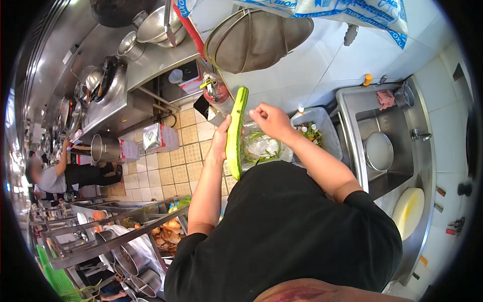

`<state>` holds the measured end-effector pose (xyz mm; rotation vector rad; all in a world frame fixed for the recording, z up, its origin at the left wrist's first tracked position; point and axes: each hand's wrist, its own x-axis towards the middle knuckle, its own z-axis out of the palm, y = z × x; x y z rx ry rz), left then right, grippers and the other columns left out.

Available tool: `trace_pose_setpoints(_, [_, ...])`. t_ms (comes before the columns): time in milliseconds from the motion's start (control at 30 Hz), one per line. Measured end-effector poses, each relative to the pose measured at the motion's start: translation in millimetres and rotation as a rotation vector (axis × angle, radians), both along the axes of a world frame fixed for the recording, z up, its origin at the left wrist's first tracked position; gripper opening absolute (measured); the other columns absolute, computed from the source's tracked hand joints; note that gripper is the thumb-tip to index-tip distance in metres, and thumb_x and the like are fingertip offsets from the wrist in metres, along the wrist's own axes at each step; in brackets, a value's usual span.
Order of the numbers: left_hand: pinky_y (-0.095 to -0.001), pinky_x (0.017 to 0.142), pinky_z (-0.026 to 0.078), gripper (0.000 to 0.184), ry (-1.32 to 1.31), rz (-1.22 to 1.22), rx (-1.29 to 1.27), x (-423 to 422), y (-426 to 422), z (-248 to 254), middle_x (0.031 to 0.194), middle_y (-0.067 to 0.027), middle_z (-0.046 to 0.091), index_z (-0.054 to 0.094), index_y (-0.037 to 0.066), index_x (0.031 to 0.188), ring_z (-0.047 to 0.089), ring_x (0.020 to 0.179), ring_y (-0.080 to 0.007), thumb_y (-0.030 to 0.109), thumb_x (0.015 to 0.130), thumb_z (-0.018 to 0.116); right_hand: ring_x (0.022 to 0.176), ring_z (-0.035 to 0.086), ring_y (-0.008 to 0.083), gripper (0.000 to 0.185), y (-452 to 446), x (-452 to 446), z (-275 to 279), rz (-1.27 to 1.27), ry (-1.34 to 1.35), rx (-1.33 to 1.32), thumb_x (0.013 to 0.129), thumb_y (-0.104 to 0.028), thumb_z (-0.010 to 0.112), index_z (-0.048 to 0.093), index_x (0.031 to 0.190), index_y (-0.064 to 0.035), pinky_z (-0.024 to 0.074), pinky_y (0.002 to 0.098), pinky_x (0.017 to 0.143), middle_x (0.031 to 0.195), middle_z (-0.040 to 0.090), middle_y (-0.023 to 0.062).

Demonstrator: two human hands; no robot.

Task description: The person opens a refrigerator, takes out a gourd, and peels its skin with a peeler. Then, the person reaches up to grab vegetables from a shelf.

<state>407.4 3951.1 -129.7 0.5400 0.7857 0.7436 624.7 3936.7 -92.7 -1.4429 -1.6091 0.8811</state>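
My left hand (pixel 220 140) is wrapped round a long green cucumber-like vegetable (pixel 235 133), held nearly upright in the view. Its skin is pale green on one side and darker on the other, with a small dark spot near the upper end. Just right of the vegetable is my right hand (pixel 271 121), apart from it, its fingers curled closed. Whatever that hand may hold is hidden. Below both hands, a bin (pixel 287 154) contains green strips and white plastic. Beside it, a grey tub (pixel 331 143) has mixed vegetable scraps in it.
On the right is a steel sink (pixel 354 131) with a round bowl (pixel 378 151) inside. A round board (pixel 408 213) leans by its edge. Metal racks (pixel 126 231) with food are at lower left. A co-worker (pixel 55 176) stands at far left near a tall pot (pixel 105 148).
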Motion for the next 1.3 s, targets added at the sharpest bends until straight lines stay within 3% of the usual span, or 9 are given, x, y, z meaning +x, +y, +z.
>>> trace_pose_setpoints(233, [-0.0302, 0.055, 0.050, 0.045, 0.057, 0.033, 0.120, 11, -12, 19, 0.084, -0.0056, 0.064, 0.059, 0.011, 0.125, 0.060, 0.063, -0.0165, 0.050, 0.105, 0.049, 0.053, 0.050, 0.0148, 0.037, 24, 18, 15, 0.063, -0.085, -0.069, 0.097, -0.037, 0.069, 0.064, 0.080, -0.0044, 0.0393, 0.0342, 0.053, 0.059, 0.058, 0.0043])
trace_pose_setpoints(300, [-0.0302, 0.056, 0.048, 0.048, 0.034, -0.006, 0.143, 7, -15, 22, 0.083, -0.0056, 0.061, 0.054, 0.014, 0.138, 0.058, 0.064, -0.0172, 0.048, 0.104, 0.051, 0.057, 0.060, 0.0264, 0.040, 36, 22, 3, -0.065, -0.116, -0.014, 0.095, -0.044, 0.068, 0.067, 0.081, -0.0065, 0.0457, 0.0410, 0.056, 0.066, 0.065, 0.0093])
trace_pose_setpoints(533, [-0.0310, 0.058, 0.047, 0.052, -0.050, -0.099, 0.104, -12, -38, 28, 0.084, -0.0072, 0.059, 0.048, 0.022, 0.147, 0.058, 0.069, -0.0189, 0.047, 0.102, 0.054, 0.062, 0.060, 0.0271, 0.043, 64, 45, -39, -0.271, -0.119, -0.014, 0.096, -0.045, 0.066, 0.067, 0.084, -0.0042, 0.0467, 0.0398, 0.059, 0.068, 0.065, 0.0114])
trace_pose_setpoints(767, [-0.0272, 0.049, 0.048, 0.049, 0.001, 0.016, 0.006, -30, -34, 7, 0.089, -0.0099, 0.061, 0.054, 0.014, 0.135, 0.058, 0.058, -0.0177, 0.051, 0.103, 0.053, 0.058, 0.054, 0.0272, 0.043, 23, 34, -34, -0.194, 0.093, 0.111, 0.098, -0.043, 0.063, 0.065, 0.081, -0.0027, 0.0450, 0.0412, 0.060, 0.065, 0.061, 0.0126])
trace_pose_setpoints(833, [-0.0242, 0.049, 0.052, 0.049, -0.045, 0.105, -0.104, -31, -26, -2, 0.090, -0.0132, 0.064, 0.055, 0.008, 0.129, 0.058, 0.057, -0.0166, 0.049, 0.104, 0.052, 0.059, 0.057, 0.0315, 0.042, 19, 40, -82, -0.086, -0.070, -0.089, 0.098, -0.041, 0.063, 0.065, 0.081, -0.0032, 0.0451, 0.0441, 0.059, 0.066, 0.062, 0.0136])
trace_pose_setpoints(933, [-0.0233, 0.052, 0.055, 0.048, -0.146, 0.279, -0.290, -24, -14, -21, 0.092, -0.0163, 0.065, 0.057, 0.004, 0.127, 0.060, 0.059, -0.0183, 0.046, 0.105, 0.051, 0.062, 0.062, 0.0367, 0.039, -5, 44, -79, -0.129, -0.358, -0.105, 0.097, -0.041, 0.066, 0.065, 0.082, -0.0047, 0.0462, 0.0465, 0.059, 0.068, 0.064, 0.0145])
trace_pose_setpoints(1033, [-0.0297, 0.057, 0.059, 0.045, -0.323, 0.242, -0.285, -25, -13, -50, 0.095, -0.0180, 0.067, 0.057, 0.002, 0.124, 0.065, 0.064, -0.0228, 0.042, 0.108, 0.045, 0.069, 0.065, 0.0397, 0.037, -23, 53, -87, -0.143, -0.402, 0.012, 0.097, -0.041, 0.066, 0.066, 0.083, -0.0068, 0.0475, 0.0492, 0.061, 0.073, 0.067, 0.0147])
trace_pose_setpoints(1267, [-0.0333, 0.056, 0.058, 0.044, -0.382, 0.252, -0.441, 0, -10, -53, 0.084, -0.0135, 0.062, 0.058, 0.006, 0.114, 0.061, 0.064, -0.0238, 0.047, 0.107, 0.043, 0.066, 0.066, 0.0329, 0.026, -39, 43, -55, -0.090, -0.244, 0.265, 0.096, -0.033, 0.069, 0.068, 0.089, -0.0080, 0.0493, 0.0419, 0.059, 0.077, 0.068, 0.0123])
trace_pose_setpoints(1300, [-0.0335, 0.055, 0.058, 0.044, -0.324, 0.266, -0.420, 5, -7, -54, 0.084, -0.0136, 0.062, 0.058, 0.006, 0.113, 0.061, 0.064, -0.0237, 0.047, 0.107, 0.043, 0.063, 0.065, 0.0297, 0.024, -42, 38, -43, -0.048, -0.177, 0.036, 0.095, -0.030, 0.071, 0.068, 0.089, -0.0071, 0.0488, 0.0394, 0.059, 0.075, 0.068, 0.0118])
